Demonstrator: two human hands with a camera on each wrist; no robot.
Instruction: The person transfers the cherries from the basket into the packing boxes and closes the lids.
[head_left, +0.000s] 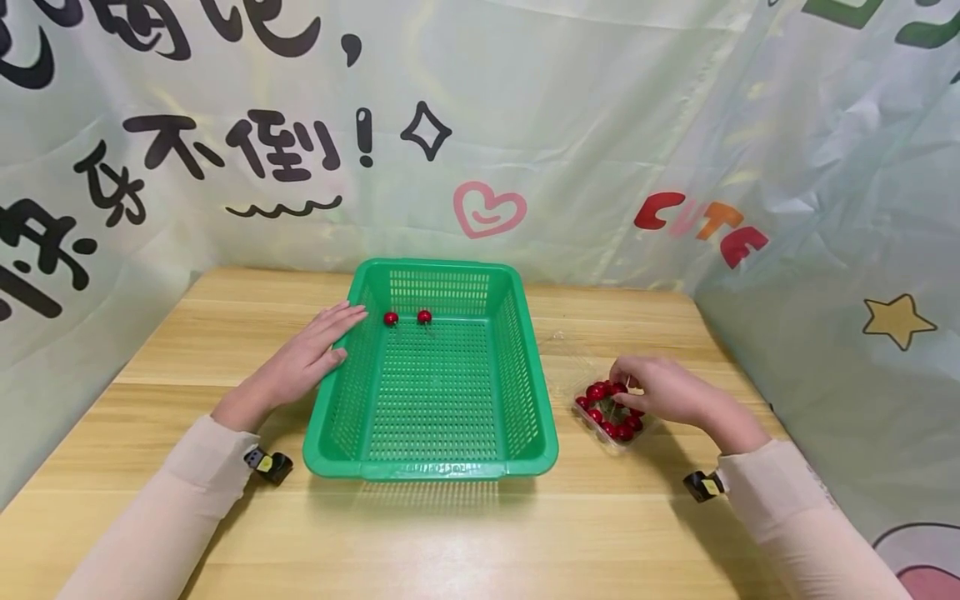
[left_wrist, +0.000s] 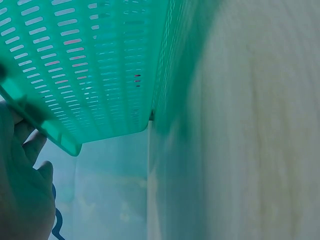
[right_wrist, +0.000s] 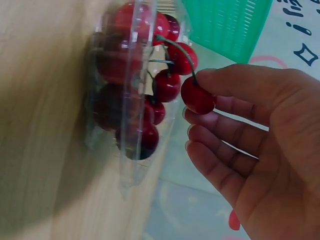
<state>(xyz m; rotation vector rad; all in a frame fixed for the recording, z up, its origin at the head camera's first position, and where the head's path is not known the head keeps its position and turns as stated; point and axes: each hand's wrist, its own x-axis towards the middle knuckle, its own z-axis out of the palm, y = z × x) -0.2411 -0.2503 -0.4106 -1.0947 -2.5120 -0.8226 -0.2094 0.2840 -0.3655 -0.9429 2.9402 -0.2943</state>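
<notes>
Cherry (right_wrist: 198,98) partly hidden by right hand (right_wrist: 250,150) fingers; stem visible.

**Backdrop and Table**

A wooden table (head_left: 450,533) is lying under everything. A pale printed cloth (head_left: 570,125) is hanging behind and to the right, showing black characters, a pink heart (head_left: 489,210) and a yellow star (head_left: 898,320).

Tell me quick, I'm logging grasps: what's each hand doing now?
Left hand: open, fingers straight against the green basket rim.
Right hand: pinching a cherry at the clear tray.
</notes>
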